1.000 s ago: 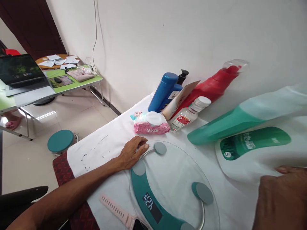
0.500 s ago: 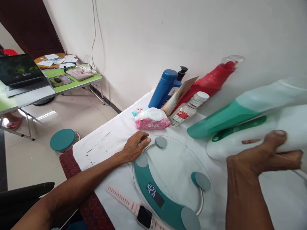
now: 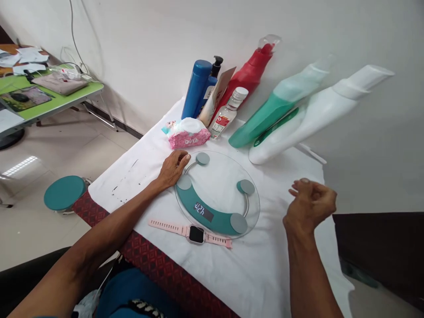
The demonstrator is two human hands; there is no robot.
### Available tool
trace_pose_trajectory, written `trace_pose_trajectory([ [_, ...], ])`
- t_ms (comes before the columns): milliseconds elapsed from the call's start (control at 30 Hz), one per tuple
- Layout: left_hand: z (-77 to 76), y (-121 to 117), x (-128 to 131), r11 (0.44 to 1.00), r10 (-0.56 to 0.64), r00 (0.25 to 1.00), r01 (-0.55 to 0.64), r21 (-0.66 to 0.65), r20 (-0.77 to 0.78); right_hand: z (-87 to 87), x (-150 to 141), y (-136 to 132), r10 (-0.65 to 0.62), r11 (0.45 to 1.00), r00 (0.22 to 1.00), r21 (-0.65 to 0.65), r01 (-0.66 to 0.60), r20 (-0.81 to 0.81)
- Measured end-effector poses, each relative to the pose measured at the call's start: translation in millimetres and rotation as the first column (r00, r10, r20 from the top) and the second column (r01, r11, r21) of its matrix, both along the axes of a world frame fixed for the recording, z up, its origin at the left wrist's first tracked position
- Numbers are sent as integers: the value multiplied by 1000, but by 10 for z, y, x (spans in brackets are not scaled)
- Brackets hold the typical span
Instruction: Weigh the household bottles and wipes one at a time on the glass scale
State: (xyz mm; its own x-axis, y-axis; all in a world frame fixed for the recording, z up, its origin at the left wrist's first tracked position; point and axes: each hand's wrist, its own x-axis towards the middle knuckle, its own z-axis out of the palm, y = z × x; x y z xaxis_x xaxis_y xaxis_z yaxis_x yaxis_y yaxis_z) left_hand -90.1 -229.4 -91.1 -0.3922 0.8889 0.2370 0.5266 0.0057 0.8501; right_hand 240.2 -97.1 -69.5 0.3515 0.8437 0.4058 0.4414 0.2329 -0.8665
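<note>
My left hand (image 3: 172, 168) rests with curled fingers on the left rim of a round glass scale (image 3: 217, 194) with a teal band and lit display. My right hand (image 3: 309, 204) hovers above the white cloth to the right of the scale, fingers loosely curled, holding nothing. A large white bottle (image 3: 318, 115) with a green label stands against the wall beside a teal-and-white bottle (image 3: 274, 110), just beyond my right hand. A pink smartwatch (image 3: 195, 233) lies flat in front of the scale.
Along the wall stand a red bottle (image 3: 248, 73), a blue bottle (image 3: 195, 90), a pump bottle (image 3: 213, 75), a small clear bottle (image 3: 228, 112) and a pink wipes pack (image 3: 188, 134). A teal stool (image 3: 64, 193) and a green table (image 3: 49, 95) are on the left.
My right hand has let go of the white bottle, which now stands by the wall, and has drawn back toward me. The view has shifted right and pulled back. The left hand stays put.
</note>
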Motion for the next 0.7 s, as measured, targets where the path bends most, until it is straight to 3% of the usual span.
trace_pose_trajectory([
  [133, 0, 4, -9, 1000, -4, 1000, 4, 4, -13, -285, 138, -618, -21, 996, 995, -94, 11, -98],
  [267, 15, -7, -5, 1000, 9, 1000, -9, 3, -20, -390, 166, -860, -67, 980, 979, -199, 28, -194],
  [333, 18, -9, -2, 1000, 18, 1000, -18, 3, -5, -274, 96, -839, -47, 980, 986, -198, 14, -161],
  [433, 15, -6, -2, 1000, 23, 1000, -22, -6, 19, 87, -154, -799, 51, 987, 999, -152, -53, -17],
  [567, 16, -1, 4, 1000, 15, 1000, -15, -5, 16, 553, -639, -834, 251, 968, 966, -3, -252, 61],
  [700, 28, -5, 29, 999, 28, 1000, -28, -21, 13, 654, -1138, -749, 467, 884, 879, -42, -465, 95],
])
